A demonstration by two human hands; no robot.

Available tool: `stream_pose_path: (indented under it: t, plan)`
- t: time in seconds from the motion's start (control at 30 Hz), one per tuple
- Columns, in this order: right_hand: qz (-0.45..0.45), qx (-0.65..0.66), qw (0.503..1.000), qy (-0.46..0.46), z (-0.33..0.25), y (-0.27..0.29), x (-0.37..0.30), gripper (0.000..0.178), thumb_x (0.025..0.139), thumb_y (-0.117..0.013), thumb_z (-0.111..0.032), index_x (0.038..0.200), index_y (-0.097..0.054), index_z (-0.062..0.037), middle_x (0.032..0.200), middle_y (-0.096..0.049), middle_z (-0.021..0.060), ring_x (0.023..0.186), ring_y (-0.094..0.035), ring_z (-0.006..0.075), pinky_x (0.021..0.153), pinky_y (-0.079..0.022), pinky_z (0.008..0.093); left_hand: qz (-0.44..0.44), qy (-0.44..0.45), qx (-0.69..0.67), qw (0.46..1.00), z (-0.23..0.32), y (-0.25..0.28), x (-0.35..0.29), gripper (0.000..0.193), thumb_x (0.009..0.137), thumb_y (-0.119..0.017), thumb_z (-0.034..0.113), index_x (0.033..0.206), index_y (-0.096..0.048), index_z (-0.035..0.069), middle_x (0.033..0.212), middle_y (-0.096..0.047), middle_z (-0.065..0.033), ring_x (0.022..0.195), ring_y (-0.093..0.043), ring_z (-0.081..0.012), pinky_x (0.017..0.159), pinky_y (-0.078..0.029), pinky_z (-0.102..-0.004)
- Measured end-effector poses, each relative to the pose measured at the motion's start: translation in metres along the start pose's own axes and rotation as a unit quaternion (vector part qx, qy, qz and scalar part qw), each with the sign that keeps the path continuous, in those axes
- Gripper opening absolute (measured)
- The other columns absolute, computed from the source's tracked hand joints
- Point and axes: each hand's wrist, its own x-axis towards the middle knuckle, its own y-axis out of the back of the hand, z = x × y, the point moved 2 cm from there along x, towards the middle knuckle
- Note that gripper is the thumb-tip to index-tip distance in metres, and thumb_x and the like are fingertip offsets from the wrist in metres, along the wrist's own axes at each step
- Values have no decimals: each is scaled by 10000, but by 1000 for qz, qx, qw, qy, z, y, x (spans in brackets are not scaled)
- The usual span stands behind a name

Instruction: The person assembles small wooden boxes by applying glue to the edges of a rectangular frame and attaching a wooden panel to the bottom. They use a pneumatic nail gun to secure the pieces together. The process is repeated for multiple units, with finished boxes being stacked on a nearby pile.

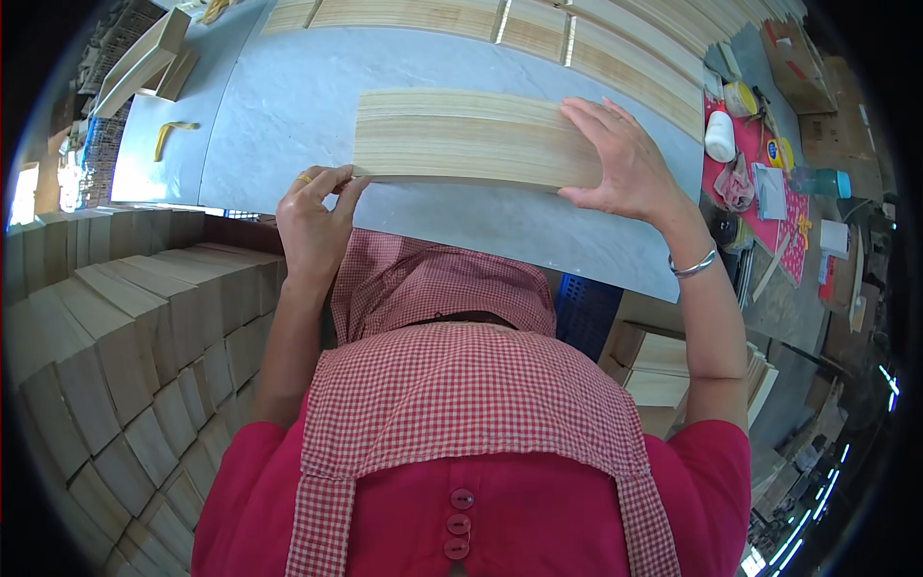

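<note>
A pale board [461, 135] lies across the middle of the grey table [279, 115], its long side running left to right. The right hand [630, 159] is clamped across the board's right end, fingers at the far edge and thumb at the near edge; the hand covers that end, so its outline cannot be made out. The left hand [315, 216] is at the near left corner, thumb and forefinger almost together; whether they pinch the wood or only touch it I cannot tell, and the other fingers are curled out of sight. More boards [413, 14] lie along the far side, cut off by the upper rim. At far left stands a wooden frame [144, 62], with a bent yellow piece [171, 137] nearer, too small to name. To the right are a white bottle [719, 137] and a teal jar [817, 182] among clutter that is hard to sort. Stacked wood [115, 346] fills the near left, fading into the dark rim. Below the table's near edge, a blue crate [585, 313] shows only in part beside the checked apron [471, 394].
</note>
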Motion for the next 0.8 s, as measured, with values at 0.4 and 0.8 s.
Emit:
stream_pose_path:
  t: [0.4, 0.8]
  plan:
    - [149, 4, 985, -90, -14, 4, -47, 790, 704, -854, -214, 1406, -525, -59, 1346, -597, 135, 1252, -559, 316, 1091, -405, 441, 23, -51, 15, 998, -4, -3, -2, 180, 844, -807, 112, 962, -765, -17, 875, -732, -112, 783, -697, -203, 732, -538, -336]
    - [249, 54, 946, -199, -24, -38, -83, 94, 835, -744, -122, 875, -677, -69, 787, -653, 57, 804, -638, 269, 759, -437, 405, -6, -56, 50, 997, 6, 0, 2, 160, 858, -794, 97, 976, -767, -7, 869, -728, -111, 790, -689, -205, 752, -523, -348]
